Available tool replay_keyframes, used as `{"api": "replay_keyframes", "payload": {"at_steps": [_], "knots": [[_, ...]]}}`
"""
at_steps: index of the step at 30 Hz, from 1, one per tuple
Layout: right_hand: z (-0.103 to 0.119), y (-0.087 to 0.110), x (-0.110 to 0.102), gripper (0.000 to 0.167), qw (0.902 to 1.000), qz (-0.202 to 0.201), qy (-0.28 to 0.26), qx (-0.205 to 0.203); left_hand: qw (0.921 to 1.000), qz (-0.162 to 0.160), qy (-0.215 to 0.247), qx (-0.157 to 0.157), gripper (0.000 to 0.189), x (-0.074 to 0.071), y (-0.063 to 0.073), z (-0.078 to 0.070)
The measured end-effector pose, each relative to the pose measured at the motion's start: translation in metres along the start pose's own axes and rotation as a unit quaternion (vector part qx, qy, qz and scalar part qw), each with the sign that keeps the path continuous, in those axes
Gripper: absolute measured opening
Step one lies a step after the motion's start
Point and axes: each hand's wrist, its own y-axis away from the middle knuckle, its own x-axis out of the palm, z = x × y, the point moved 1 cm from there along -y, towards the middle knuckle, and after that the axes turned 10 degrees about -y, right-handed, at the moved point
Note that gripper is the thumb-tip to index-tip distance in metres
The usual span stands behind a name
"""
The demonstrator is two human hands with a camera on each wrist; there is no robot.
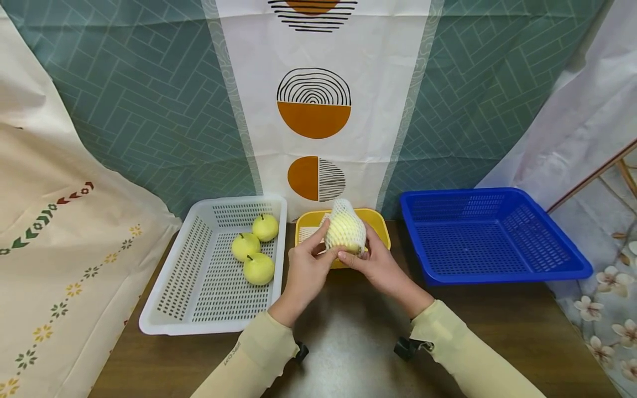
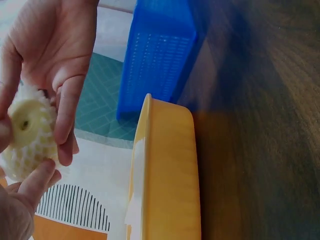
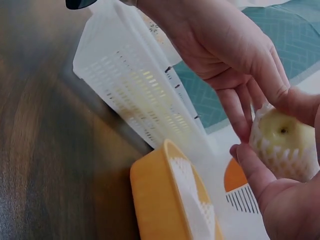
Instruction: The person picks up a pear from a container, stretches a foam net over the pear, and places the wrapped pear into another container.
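A pale yellow-green pear [image 1: 345, 229] in a white foam net sleeve is held up between both hands, over the front of a yellow basket [image 1: 381, 224]. My left hand [image 1: 307, 268] grips it from the left, with thumb and fingers around its lower side. On the opposite side my right hand [image 1: 382, 266] holds it, the two thumbs close together at the bottom. The pear's bare end [image 3: 284, 127] shows through the sleeve's opening in the right wrist view. Above it, the net narrows to a loose white top. Flat white foam nets [image 1: 308, 234] lie in the yellow basket.
At the left a white perforated basket [image 1: 171, 276] holds three bare pears [image 1: 259, 269]. A blue perforated basket [image 1: 497, 237] stands at the right. All rest on a dark wooden table [image 1: 358, 354]; patterned cloth [image 1: 328, 50] hangs behind.
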Motion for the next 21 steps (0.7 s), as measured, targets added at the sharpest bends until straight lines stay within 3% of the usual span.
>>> {"api": "replay_keyframes", "payload": {"at_steps": [5,8,13,15,21], "knots": [[0.013,0.006,0.006,0.073,0.9998,0.002,-0.017,0.008,0.998,-0.052,-0.019,0.031,0.046,0.0,0.0,0.002],[0.017,0.009,0.009,0.069,0.9999,0.001,-0.009,0.007,0.9958,-0.073,-0.026,0.05,0.037,-0.002,0.002,-0.009],[0.017,0.009,0.011,0.064,0.9999,-0.003,-0.006,0.007,0.9894,-0.101,-0.038,0.098,0.033,0.0,0.004,-0.006],[0.017,0.009,0.011,0.062,0.9998,-0.005,-0.012,0.014,0.9864,-0.109,-0.04,0.116,0.032,0.003,0.003,0.002],[0.009,0.004,0.006,0.057,0.9986,-0.01,-0.044,0.025,0.9839,-0.106,-0.039,0.139,0.029,0.004,0.004,0.006]]}}
